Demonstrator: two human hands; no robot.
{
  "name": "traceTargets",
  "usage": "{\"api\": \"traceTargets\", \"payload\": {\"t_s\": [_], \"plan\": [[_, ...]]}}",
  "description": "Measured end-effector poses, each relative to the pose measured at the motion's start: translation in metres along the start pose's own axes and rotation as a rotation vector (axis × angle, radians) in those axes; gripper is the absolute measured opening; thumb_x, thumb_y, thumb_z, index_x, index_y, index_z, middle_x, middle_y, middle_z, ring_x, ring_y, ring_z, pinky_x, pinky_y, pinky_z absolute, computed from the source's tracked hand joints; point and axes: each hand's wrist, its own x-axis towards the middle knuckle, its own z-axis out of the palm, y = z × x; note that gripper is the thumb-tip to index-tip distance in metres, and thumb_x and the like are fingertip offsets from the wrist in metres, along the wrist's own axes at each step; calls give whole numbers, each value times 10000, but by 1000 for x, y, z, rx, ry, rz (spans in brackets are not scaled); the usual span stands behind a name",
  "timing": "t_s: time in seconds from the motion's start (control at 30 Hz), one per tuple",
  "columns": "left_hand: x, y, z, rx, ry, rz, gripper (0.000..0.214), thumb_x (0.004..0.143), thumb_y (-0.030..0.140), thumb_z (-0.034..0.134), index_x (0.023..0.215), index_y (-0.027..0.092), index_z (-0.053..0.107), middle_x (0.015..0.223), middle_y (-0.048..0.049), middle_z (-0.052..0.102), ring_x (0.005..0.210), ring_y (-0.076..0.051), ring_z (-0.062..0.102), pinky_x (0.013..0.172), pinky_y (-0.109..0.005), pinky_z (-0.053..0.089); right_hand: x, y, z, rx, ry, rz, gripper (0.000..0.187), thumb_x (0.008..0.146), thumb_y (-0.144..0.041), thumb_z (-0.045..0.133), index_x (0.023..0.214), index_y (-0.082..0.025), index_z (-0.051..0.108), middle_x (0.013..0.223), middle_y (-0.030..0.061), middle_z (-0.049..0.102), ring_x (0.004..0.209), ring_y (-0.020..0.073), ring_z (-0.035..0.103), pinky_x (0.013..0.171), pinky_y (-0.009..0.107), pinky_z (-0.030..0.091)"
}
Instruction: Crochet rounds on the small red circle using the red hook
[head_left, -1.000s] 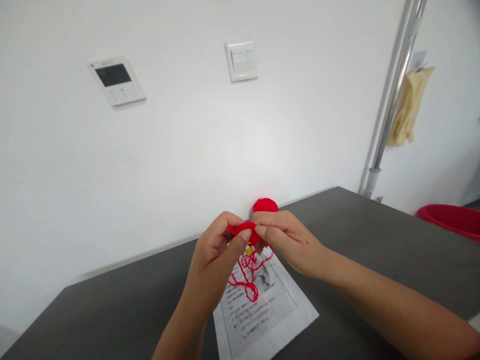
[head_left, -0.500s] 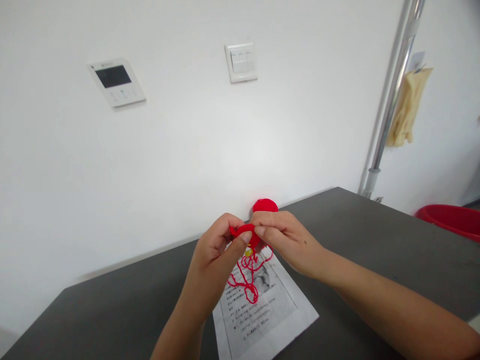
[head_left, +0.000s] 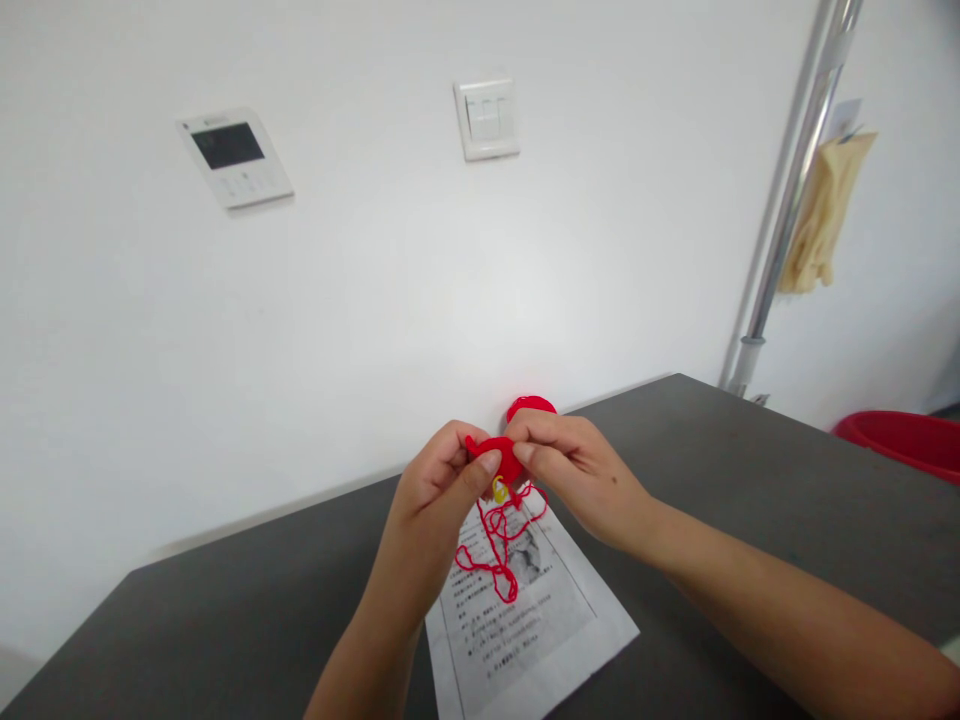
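Between my two hands is a small red crocheted piece (head_left: 498, 458), pinched at both sides and held above the table. My left hand (head_left: 439, 495) is closed on its left side, with the thumb across the front. On its right side, my right hand (head_left: 574, 475) grips the edge between thumb and fingers. A small yellow ring-like marker (head_left: 500, 489) hangs under the piece. Loose red yarn (head_left: 504, 575) trails down in loops over a printed sheet (head_left: 540, 645). Behind my right hand sits a red ball of yarn (head_left: 531, 405), partly hidden.
The dark grey table (head_left: 285, 600) stands against a white wall with an intercom panel (head_left: 238, 160) and a light switch (head_left: 487, 120). To the right are a metal pole (head_left: 791, 200), hanging yellowish gloves (head_left: 829, 215) and a red basin (head_left: 900, 440).
The red piece has tilted so that more of its flat face shows. My fingers have shifted slightly upward, and the yellow marker has turned a little. Both hands still grip the piece.
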Motion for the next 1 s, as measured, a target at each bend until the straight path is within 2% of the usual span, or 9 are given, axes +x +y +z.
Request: {"api": "traceTargets", "payload": {"t_s": [0.33,0.67,1.0], "plan": [[4,-1,-2,16,15,23,125,860,278,670,777,187,653,667,26,585,645,-123,497,629,-236,396,2,2,-2,43,6,-33,193,864,-183,478,681,-183,539,645,-31,522,601,104,468,574,236,369],[4,-1,-4,-37,-15,-40,160,836,319,698,772,183,642,654,25,574,633,-125,487,623,-245,382,2,1,-3,58,-7,-36,185,862,-183,482,693,-180,556,657,-22,537,613,108,476,580,242,379],[2,1,-3,27,17,7,141,848,291,684,761,188,645,664,25,595,637,-126,504,618,-239,399,2,1,-3,22,-17,-65,183,866,-171,482,697,-181,552,654,-24,527,602,107,459,571,241,377]]}}
